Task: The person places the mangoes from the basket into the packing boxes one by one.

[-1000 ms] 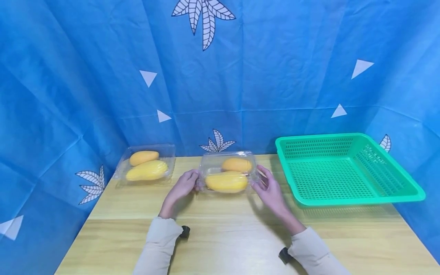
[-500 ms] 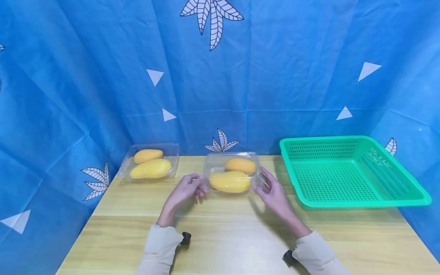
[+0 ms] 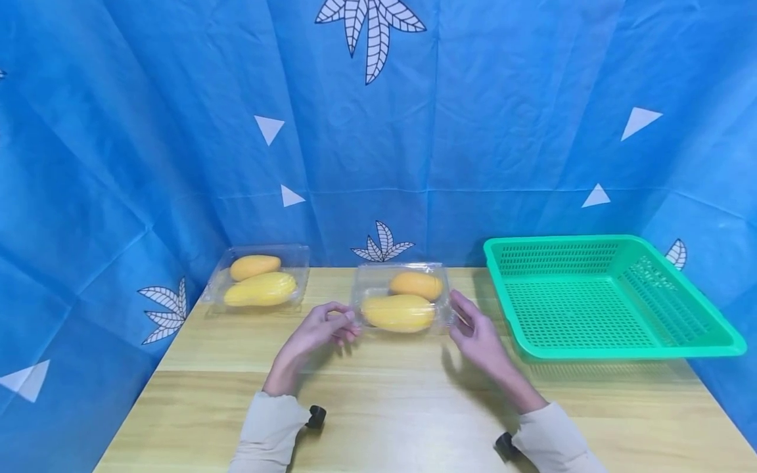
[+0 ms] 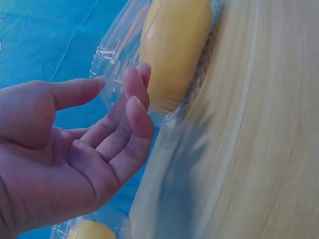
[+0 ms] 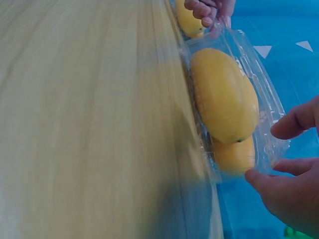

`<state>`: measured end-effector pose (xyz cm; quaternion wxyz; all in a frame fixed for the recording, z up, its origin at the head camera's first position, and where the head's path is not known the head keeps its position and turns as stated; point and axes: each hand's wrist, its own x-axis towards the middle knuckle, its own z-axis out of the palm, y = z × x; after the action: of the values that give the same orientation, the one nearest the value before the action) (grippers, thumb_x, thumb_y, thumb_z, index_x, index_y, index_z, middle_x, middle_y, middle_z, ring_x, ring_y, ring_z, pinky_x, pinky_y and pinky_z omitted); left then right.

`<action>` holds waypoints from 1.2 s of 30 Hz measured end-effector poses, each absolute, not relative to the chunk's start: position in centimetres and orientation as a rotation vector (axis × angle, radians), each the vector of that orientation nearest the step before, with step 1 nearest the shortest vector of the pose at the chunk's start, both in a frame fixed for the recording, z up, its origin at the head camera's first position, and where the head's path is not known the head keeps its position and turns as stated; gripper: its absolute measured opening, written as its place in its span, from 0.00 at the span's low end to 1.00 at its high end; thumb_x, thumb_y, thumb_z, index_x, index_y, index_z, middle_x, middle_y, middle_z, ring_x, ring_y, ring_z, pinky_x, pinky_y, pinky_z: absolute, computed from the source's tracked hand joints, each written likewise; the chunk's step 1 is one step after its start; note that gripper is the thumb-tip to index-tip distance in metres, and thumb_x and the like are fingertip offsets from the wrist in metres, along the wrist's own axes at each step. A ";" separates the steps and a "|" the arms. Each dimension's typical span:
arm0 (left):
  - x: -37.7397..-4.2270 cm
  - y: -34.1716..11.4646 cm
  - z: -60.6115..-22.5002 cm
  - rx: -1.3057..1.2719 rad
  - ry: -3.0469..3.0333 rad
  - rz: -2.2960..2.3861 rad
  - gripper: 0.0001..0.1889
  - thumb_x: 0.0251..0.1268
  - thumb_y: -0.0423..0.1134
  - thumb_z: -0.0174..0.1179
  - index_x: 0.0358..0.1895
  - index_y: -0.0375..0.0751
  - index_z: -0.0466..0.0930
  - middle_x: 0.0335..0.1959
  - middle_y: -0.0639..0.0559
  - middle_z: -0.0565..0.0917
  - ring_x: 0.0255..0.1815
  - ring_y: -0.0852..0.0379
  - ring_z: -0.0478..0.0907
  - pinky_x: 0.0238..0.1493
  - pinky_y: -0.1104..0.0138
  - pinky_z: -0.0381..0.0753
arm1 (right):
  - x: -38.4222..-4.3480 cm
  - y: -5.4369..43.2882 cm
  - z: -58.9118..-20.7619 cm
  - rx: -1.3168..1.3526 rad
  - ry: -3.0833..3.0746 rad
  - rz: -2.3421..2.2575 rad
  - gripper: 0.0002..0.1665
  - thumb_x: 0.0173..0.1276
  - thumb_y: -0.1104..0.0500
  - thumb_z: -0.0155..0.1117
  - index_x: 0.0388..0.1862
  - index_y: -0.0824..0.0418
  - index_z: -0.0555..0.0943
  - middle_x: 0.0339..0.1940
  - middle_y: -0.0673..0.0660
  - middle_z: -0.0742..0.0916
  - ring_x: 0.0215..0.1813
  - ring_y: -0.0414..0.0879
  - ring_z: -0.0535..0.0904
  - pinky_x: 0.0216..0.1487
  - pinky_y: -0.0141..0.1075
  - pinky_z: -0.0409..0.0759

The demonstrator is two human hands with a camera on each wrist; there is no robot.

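A clear plastic clamshell box (image 3: 369,279) rests on the wooden table at the middle back. Inside it lie a yellow mango (image 3: 397,313) and a more orange mango (image 3: 416,286) behind it. At the box's left end is my left hand (image 3: 316,332), fingers loosely bent; in the left wrist view there is space between thumb and fingers (image 4: 139,117). My right hand (image 3: 481,341) stands just off the right end, thumb and fingers spread apart in the right wrist view. Neither hand holds anything.
A second clear clamshell box (image 3: 294,263) with two mangoes (image 3: 260,290) sits at the back left. A green plastic basket (image 3: 591,351) stands at the right. Blue patterned cloth (image 3: 503,131) hangs behind the table (image 3: 378,407).
Both hands have loosened from the middle box. The right hand has drawn away to the right, and the left hand's fingers have slipped off its left end. The head view has shifted slightly.
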<state>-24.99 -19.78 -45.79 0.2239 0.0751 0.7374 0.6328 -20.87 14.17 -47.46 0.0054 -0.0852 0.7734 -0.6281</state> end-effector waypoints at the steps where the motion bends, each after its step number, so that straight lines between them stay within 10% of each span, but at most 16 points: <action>1: -25.0 -19.9 -45.8 0.193 2.022 1.752 0.18 0.79 0.35 0.53 0.61 0.22 0.69 0.41 0.35 0.87 0.39 0.44 0.86 0.42 0.56 0.85 | -20.8 14.2 -47.4 -0.269 2.423 -1.959 0.41 0.69 0.76 0.56 0.79 0.72 0.56 0.81 0.68 0.60 0.79 0.64 0.59 0.71 0.41 0.65; 21: -25.1 -20.5 -45.5 0.174 1.873 1.819 0.21 0.75 0.31 0.58 0.62 0.19 0.67 0.41 0.34 0.86 0.36 0.54 0.84 0.37 0.66 0.82 | -19.7 14.6 -44.8 -0.222 2.771 -1.812 0.23 0.70 0.72 0.61 0.63 0.69 0.78 0.69 0.67 0.77 0.73 0.61 0.70 0.70 0.46 0.69; 36: -25.1 -20.7 -45.4 0.162 1.864 1.832 0.21 0.71 0.30 0.61 0.60 0.18 0.69 0.40 0.35 0.87 0.34 0.55 0.84 0.35 0.68 0.82 | -17.8 10.2 -44.3 -0.239 2.545 -1.998 0.13 0.69 0.69 0.66 0.51 0.70 0.81 0.46 0.66 0.87 0.45 0.50 0.85 0.49 0.34 0.83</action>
<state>-25.15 -20.66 -45.44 0.2582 0.0596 0.6877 0.6759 -17.75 10.21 -44.29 -0.0516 -0.0736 0.7834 -0.6150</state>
